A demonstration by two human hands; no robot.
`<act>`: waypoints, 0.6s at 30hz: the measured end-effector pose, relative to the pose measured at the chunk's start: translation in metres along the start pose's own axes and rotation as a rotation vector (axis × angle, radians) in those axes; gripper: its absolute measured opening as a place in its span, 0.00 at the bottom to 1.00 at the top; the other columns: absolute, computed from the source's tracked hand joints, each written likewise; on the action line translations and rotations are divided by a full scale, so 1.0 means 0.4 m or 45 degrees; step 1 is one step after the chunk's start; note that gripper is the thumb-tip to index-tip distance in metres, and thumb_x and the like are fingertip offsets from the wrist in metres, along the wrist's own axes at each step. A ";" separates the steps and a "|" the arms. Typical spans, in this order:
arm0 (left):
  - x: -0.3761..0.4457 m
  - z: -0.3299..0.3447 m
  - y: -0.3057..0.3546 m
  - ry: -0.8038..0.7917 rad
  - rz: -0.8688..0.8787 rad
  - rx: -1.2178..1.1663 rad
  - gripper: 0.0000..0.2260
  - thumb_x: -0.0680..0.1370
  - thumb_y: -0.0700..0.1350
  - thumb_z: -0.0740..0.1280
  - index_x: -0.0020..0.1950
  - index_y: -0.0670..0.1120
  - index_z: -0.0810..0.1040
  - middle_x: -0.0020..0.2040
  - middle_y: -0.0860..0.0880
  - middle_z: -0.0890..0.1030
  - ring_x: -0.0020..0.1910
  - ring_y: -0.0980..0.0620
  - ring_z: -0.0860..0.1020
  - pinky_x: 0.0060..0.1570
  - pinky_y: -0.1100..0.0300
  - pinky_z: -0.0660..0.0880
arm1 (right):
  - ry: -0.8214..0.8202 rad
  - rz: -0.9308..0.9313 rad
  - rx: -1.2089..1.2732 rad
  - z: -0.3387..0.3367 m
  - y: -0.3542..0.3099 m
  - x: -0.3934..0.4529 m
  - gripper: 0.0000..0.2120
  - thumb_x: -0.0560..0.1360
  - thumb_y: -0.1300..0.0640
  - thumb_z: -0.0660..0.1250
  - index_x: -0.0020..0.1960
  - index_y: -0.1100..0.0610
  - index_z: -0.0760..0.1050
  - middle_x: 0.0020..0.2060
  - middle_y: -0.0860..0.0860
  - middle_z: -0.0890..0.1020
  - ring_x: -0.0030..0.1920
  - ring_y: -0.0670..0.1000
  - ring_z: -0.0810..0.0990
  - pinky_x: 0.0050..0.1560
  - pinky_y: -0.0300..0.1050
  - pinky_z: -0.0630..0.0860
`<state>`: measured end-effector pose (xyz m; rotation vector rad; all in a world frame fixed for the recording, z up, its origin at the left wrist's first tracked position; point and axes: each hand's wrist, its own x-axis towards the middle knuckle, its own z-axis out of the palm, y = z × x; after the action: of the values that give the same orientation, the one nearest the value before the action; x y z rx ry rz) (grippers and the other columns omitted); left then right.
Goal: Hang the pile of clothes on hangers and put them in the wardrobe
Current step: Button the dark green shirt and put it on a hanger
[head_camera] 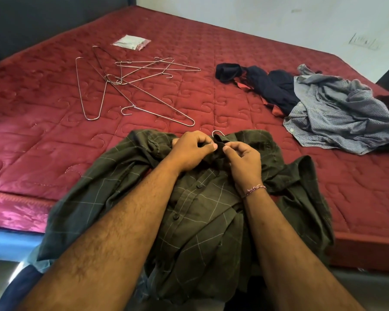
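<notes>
A dark green checked shirt (202, 212) lies front-up across the near edge of a red quilted mattress (211, 97), its lower part hanging over the side toward the person and its sleeves bunched out to either side. Both hands work at its collar: the left hand (192, 151) has its fingers curled, thumb and forefinger pinching a fold of the collar cloth, and the right hand (243, 159) faces it just beside, thumb and forefinger likewise pinching the collar from the other side, the two thumbs almost meeting. A thin braided thread band (254, 190) circles the right wrist. Just beyond the fingertips the curved wire hook of a hanger (217, 132) pokes out of the neck opening (the rest of that hanger is hidden inside the shirt). Farther up the mattress on the left, a loose heap of bare wire hangers (130, 84) lies crisscrossed, some overlapping, well apart from the shirt. Beyond them, near the far side, rests a small clear plastic packet (131, 42) with something pale inside. On the right side of the mattress sits the pile of clothes (312, 104): a crumpled blue-and-white checked shirt (341, 117) nearest, overlapping a dark navy garment (270, 86) that stretches away to the left. Pale walls rise behind the bed.
</notes>
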<state>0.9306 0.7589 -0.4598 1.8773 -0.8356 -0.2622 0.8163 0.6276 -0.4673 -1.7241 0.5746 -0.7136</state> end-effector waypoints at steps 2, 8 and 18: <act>-0.002 0.003 -0.002 -0.005 0.022 0.010 0.16 0.65 0.71 0.67 0.45 0.63 0.82 0.48 0.65 0.82 0.53 0.61 0.80 0.66 0.38 0.70 | -0.047 0.028 0.075 -0.003 0.000 0.001 0.04 0.75 0.59 0.72 0.43 0.51 0.84 0.34 0.56 0.78 0.35 0.54 0.71 0.37 0.50 0.70; -0.007 -0.011 -0.006 -0.081 0.055 -0.044 0.10 0.68 0.63 0.71 0.41 0.59 0.84 0.49 0.60 0.83 0.53 0.59 0.82 0.63 0.43 0.75 | -0.076 -0.034 0.019 0.000 -0.003 0.005 0.06 0.75 0.61 0.74 0.46 0.51 0.85 0.41 0.50 0.87 0.40 0.47 0.83 0.46 0.49 0.80; -0.006 -0.018 -0.019 -0.062 0.105 -0.007 0.05 0.77 0.45 0.76 0.45 0.54 0.82 0.52 0.54 0.82 0.53 0.53 0.81 0.61 0.50 0.77 | -0.072 -0.055 0.138 -0.001 0.001 0.000 0.03 0.74 0.59 0.74 0.43 0.52 0.83 0.37 0.51 0.83 0.39 0.50 0.79 0.44 0.50 0.77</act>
<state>0.9360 0.7674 -0.4637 1.8330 -0.9419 -0.2594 0.8159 0.6273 -0.4676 -1.6544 0.4531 -0.7116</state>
